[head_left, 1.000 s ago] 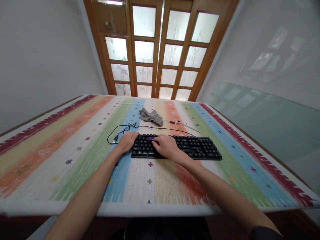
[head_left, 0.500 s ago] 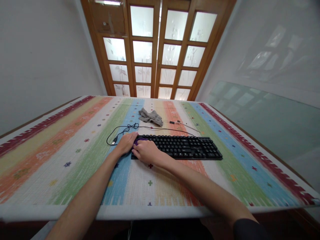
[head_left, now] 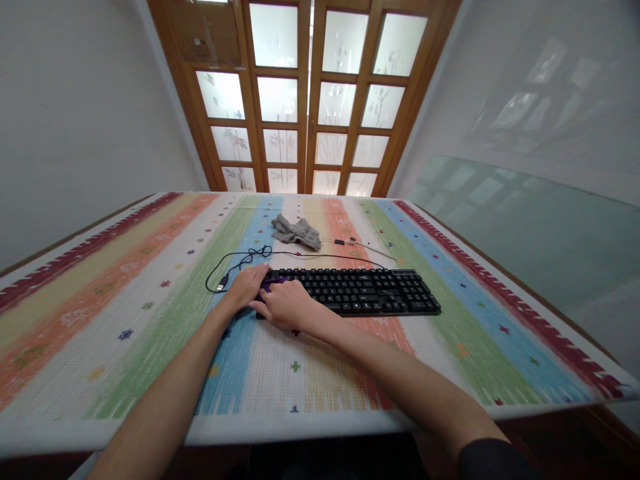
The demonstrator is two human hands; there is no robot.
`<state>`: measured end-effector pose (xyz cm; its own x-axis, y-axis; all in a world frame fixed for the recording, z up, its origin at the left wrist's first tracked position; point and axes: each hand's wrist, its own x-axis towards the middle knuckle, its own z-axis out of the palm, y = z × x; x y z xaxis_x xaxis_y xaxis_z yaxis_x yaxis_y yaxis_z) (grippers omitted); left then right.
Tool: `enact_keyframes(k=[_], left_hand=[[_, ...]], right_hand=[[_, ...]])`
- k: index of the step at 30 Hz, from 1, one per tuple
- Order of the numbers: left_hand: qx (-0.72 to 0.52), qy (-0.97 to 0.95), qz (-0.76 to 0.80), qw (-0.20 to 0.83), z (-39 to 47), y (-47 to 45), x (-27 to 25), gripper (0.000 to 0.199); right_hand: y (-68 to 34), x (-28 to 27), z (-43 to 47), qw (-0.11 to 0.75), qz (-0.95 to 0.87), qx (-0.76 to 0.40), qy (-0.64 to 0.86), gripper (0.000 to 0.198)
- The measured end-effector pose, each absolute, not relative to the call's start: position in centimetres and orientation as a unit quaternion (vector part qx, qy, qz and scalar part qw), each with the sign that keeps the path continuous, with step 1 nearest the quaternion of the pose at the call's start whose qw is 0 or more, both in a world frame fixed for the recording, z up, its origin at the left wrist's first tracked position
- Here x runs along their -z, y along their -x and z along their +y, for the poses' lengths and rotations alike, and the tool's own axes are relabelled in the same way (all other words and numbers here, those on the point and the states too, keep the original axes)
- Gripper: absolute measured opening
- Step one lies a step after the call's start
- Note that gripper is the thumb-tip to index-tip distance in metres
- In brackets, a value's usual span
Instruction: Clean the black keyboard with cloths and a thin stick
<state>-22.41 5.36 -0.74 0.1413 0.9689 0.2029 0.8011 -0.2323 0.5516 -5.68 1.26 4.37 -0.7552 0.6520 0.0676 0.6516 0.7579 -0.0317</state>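
Note:
A black keyboard (head_left: 370, 292) lies flat on the striped tablecloth. My left hand (head_left: 246, 285) holds its left end, fingers closed around the edge there. On the left keys sits a soft-looking purple lump (head_left: 275, 281), partly hidden by my right hand (head_left: 286, 303). The fingers of my right hand are bent down onto this lump, with the thumb toward the keyboard's near edge. The keyboard's black cable (head_left: 240, 256) runs behind it and ends in a USB plug (head_left: 221, 285) beside my left hand.
A crumpled grey cloth (head_left: 296, 233) lies behind the keyboard. To its right are a small dark piece (head_left: 339, 242) and a thin stick (head_left: 377, 251). The striped tablecloth (head_left: 165, 360) covers the table. Beyond stand wooden glazed doors (head_left: 305, 120), with walls on both sides.
My right hand has shifted slightly on the left keys, its thumb now further from the fingers. The purple lump appears flatter. My left hand stays on the keyboard's end. The view has turned slightly.

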Motion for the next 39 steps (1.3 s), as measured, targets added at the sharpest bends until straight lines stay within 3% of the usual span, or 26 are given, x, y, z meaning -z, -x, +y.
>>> enact_keyframes(k=[17,28,39], left_hand=[[-0.273,-0.732,0.603,0.158,4.9,22.2,0.4,0.052],[-0.268,-0.734,0.602,0.162,5.1,22.2,0.6,0.056],[-0.282,-0.730,0.600,0.165,5.1,22.2,0.6,0.054]], right_hand=[[2.4,-5.3,1.5,0.001,-0.933,0.010,0.359,0.054],[2.6,-5.5,2.9,-0.001,-0.920,0.027,0.392,0.068],[1.9,-6.0,2.1,-0.009,-0.927,0.025,0.373,0.061]])
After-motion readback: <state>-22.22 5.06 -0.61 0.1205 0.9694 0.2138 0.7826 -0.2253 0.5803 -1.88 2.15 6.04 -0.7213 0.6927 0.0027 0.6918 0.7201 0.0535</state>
